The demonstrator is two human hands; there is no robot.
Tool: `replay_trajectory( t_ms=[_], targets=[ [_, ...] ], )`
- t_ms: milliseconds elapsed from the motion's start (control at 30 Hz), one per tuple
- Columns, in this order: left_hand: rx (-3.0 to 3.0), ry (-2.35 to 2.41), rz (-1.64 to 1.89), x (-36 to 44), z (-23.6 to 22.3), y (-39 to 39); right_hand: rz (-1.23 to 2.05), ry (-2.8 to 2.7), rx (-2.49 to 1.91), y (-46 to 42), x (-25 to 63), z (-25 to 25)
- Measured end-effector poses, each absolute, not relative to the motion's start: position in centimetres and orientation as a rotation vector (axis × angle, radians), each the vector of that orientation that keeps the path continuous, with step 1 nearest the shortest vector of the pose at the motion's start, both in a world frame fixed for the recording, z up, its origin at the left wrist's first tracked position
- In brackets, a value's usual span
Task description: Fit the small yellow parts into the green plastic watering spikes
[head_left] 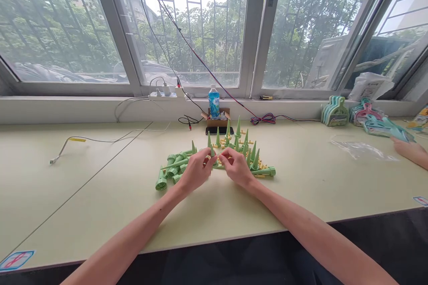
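My left hand [198, 167] pinches a green plastic spike [211, 150] that stands point up between thumb and fingers. Close beside it, my right hand [236, 165] has its fingertips pressed together at the spike's side; what they hold is too small and hidden to make out. To the left of my left hand lies a heap of green spikes with wide capped ends [161, 181]. Behind and right of my right hand, several green spikes [256, 159] stand upright among small yellow plastic pieces [262, 164]. One more green spike [267, 171] lies on its side there.
A blue-liquid bottle [214, 102] and a small cardboard box [219, 122] stand at the back, behind a dark phone [217, 131]. Cables [264, 119] run along the sill. At right are packaged plastic items [334, 111], a clear bag [364, 149] and another person's hand [409, 149].
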State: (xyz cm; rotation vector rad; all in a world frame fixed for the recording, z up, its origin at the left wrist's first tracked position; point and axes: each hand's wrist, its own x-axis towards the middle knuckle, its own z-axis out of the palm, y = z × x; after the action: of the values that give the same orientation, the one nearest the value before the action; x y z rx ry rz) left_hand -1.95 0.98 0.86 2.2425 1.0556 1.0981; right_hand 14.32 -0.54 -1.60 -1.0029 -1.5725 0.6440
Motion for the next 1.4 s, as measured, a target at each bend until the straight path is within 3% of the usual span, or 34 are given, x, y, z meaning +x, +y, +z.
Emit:
replay_trajectory(
  t_ms=[667,1100,1400],
  targets=[
    [2.413,0.894,1.163,-1.9,0.5,1.0,0.723,-1.462,-1.033,-0.1,14.5,-1.6],
    [2.095,1.066,1.365,-1.7,1.7,0.4,0.682,-1.386,-0.967,-0.4,14.5,-1.4],
    [1.705,0.943,1.086,-1.7,1.6,0.7,0.640,-1.472,-0.943,-0.7,14.5,-1.3]
  ],
)
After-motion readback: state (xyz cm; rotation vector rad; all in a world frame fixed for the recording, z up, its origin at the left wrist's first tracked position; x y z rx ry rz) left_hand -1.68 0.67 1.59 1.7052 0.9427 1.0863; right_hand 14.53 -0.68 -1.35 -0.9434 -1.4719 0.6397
